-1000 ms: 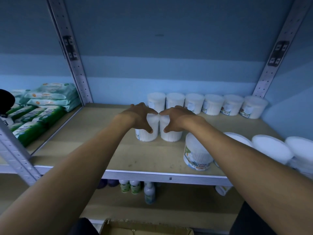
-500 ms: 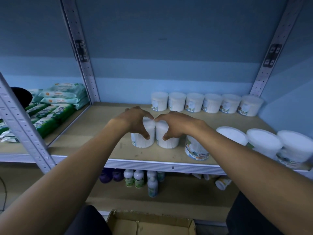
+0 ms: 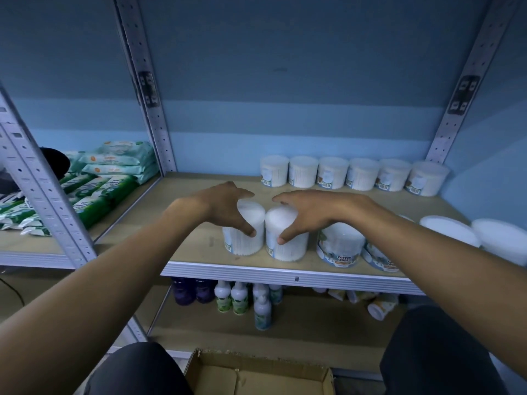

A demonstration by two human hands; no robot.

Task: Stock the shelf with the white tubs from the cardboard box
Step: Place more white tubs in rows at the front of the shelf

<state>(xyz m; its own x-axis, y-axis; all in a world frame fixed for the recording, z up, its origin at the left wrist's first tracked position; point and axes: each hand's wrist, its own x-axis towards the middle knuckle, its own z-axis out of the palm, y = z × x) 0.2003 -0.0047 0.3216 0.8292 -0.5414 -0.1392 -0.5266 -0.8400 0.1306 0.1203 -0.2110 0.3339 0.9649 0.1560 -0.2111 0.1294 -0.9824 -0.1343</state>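
Two white tubs stand side by side, touching, near the front edge of the wooden shelf point(image 3: 194, 246). My left hand point(image 3: 225, 206) is draped over the left tub point(image 3: 242, 246), thumb on its front and fingers behind. In the same way my right hand point(image 3: 310, 212) grips the right tub point(image 3: 292, 248) from above. A row of several matching white tubs point(image 3: 332, 172) lines the back wall. The open cardboard box point(image 3: 256, 377) sits below between my knees; the part of its inside that shows holds nothing.
Wider "cotton buds" tubs point(image 3: 339, 249) stand just right of my right hand along the shelf front. Wet-wipe packs point(image 3: 119, 163) fill the left bay beyond a perforated metal post point(image 3: 145, 89). Bottles point(image 3: 236, 297) stand on the lower shelf.
Both hands have drawn the two tubs toward the front edge of the shelf, and my fingers have spread a little. My head has pulled back, showing more of the box.
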